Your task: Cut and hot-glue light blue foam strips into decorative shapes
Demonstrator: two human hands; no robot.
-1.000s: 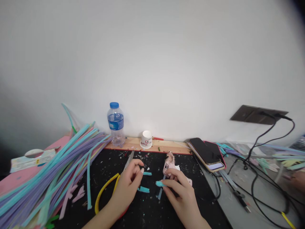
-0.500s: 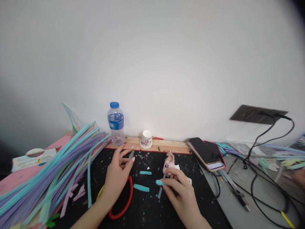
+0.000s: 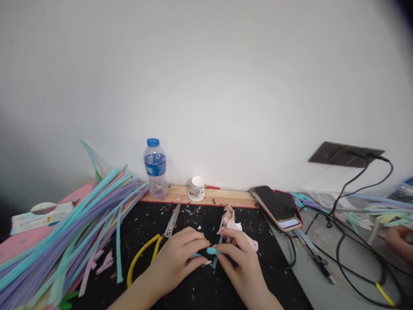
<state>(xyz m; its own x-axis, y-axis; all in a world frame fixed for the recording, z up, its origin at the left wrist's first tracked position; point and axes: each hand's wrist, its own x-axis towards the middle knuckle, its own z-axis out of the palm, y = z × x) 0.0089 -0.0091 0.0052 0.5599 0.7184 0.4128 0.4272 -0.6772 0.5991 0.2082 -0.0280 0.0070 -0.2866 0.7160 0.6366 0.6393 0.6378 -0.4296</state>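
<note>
My right hand (image 3: 243, 260) pinches a short fuzzy light-blue pipe cleaner piece (image 3: 211, 250) between thumb and forefinger. My left hand (image 3: 182, 256) comes in from the other side, its thumb and forefinger apart beside that piece's tip. Another light-blue piece (image 3: 195, 255) shows partly between the left fingers; whether they touch it is unclear. Scissors (image 3: 169, 226) with yellow-wrapped handles lie beside the left hand, which covers part of them. Just beyond the right hand lies a pale pink glue gun (image 3: 225, 223), its nozzle crusted, with a translucent stick (image 3: 215, 260) at its back end.
Pipe cleaners (image 3: 97, 215) in many colours are heaped at the left. A water bottle (image 3: 155, 170) and a paper cup (image 3: 196, 189) stand along the wall. Phones (image 3: 279, 206) and tangled cables (image 3: 342, 232) are on the right, where another person's hand (image 3: 400, 243) shows.
My left hand has let go of the scissors and moved right and down towards the blue piece. The scissors now lie on the black mat. My right hand has barely moved.
</note>
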